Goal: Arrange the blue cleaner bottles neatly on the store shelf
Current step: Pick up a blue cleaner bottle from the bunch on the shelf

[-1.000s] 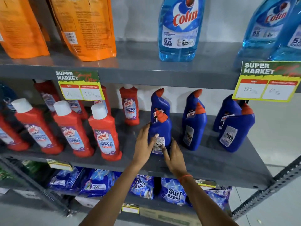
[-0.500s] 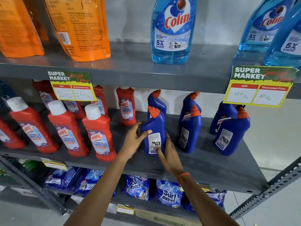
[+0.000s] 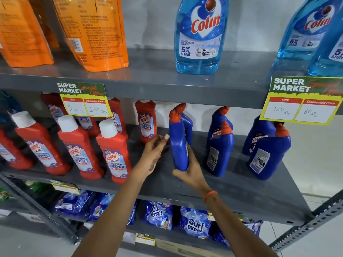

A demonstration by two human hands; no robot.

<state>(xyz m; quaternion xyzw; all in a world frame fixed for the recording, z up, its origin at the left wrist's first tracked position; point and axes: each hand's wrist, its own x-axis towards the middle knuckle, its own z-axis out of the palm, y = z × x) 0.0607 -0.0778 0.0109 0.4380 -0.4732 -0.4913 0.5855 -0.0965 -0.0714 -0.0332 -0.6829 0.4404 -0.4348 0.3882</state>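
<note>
Several dark blue cleaner bottles with orange caps stand on the grey middle shelf (image 3: pixel 232 188). The front left blue bottle (image 3: pixel 177 143) is turned edge-on, its label facing away from me. My right hand (image 3: pixel 191 171) grips its base and right side. My left hand (image 3: pixel 155 154) sits on its left side, thumb tip touching the bottle, fingers loosely curled. Another blue bottle (image 3: pixel 188 123) stands right behind it. Two more pairs stand to the right: a middle pair (image 3: pixel 220 149) and a far-right pair (image 3: pixel 269 154), labels facing front.
Red Harpic bottles (image 3: pixel 114 151) with white caps fill the shelf's left half, close to my left hand. Light blue Colin bottles (image 3: pixel 199 36) and orange pouches (image 3: pixel 92 32) stand on the shelf above. Price tags (image 3: pixel 300 101) hang from its edge. Detergent packs (image 3: pixel 194 223) lie below.
The held blue bottle has been rotated from label-forward to edge-on and moved slightly back. My right hand shifted around its base; my left hand stays at its left side.
</note>
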